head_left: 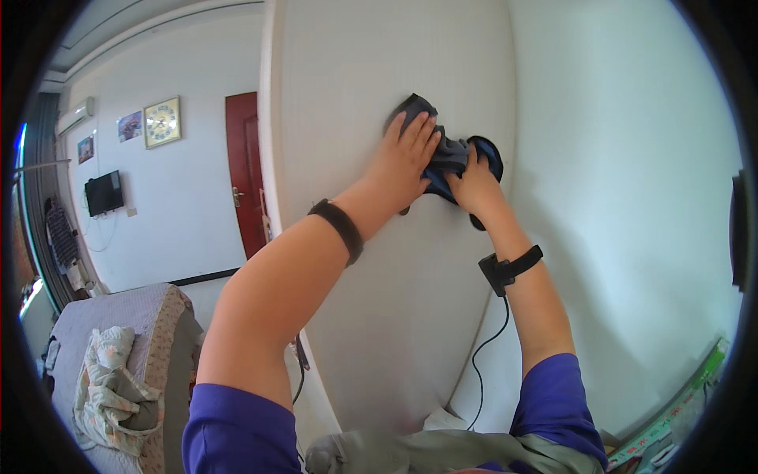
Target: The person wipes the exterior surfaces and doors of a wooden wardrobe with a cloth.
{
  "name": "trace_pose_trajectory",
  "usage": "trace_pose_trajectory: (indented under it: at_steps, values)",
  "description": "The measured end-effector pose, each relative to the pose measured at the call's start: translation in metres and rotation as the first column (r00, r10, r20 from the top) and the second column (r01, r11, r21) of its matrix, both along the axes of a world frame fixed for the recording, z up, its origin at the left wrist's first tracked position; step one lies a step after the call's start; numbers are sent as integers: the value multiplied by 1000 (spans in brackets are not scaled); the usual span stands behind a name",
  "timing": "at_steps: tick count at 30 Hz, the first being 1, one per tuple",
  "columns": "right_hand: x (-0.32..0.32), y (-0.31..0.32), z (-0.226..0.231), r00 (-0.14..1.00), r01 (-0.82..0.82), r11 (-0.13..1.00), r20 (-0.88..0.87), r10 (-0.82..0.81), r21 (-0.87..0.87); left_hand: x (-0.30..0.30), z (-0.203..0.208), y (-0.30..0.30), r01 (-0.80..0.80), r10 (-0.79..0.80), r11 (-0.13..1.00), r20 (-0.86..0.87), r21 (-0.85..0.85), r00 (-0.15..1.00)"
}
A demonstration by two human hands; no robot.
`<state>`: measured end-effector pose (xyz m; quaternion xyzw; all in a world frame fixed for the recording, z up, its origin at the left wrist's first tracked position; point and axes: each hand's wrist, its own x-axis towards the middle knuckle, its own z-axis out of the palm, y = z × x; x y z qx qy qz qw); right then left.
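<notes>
Holding the dark cloth bundle [452, 153] against the pale panel [395, 284] seems the current step, left hand [401, 162] spread over it, right hand [479, 189] unclear in grip, and the next move likely needs both steady.

Left hand [407, 154]: room to pass over bare pale panel [335, 110] at 10 o'clock. Right hand [478, 187]: white wall [616, 158] blocks 3 o'clock; black cord [475, 363] (thin, curving) hangs at 6 o'clock.

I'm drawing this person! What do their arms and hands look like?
The sleeves are short and purple. The left arm wears a black band; the right arm wears a black strap with a black box and cable. The fingers are bare.
</notes>
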<state>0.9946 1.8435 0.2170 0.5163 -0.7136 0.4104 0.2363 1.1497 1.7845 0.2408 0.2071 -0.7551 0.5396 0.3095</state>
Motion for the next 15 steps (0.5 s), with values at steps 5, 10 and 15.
trace_pose_trajectory:
  at_steps: [5,10,15]
  values:
    - [27,-9,41,955,-39,977,-294,-25,-209,45,34,6,14,-15,1000,-131,-8,991]
    - [87,-8,58,873,-86,965,-485,-46,-247,96,49,5,-20,4,998,-244,-62,970]
    - [128,-9,33,840,-154,976,-541,48,-153,122,37,6,-47,28,997,-299,-59,954]
